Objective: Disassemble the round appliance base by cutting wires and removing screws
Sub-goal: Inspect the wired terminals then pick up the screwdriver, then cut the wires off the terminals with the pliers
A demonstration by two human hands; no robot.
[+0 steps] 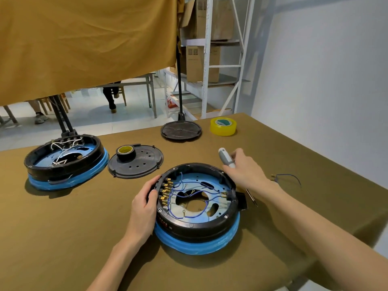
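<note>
Left hand (144,203) gripping round base (197,225)

A table (63,227) draped in olive-brown cloth fills the foreground. Behind it hangs a mustard-yellow curtain (84,43), its lower edge showing a pale tiled floor (94,120), a grey folding table (150,89) and chair legs beyond. To the right stands a white metal shelving rack (206,59) stacked with cardboard boxes (199,64), against a plain, evenly lit white wall (325,70)
</note>
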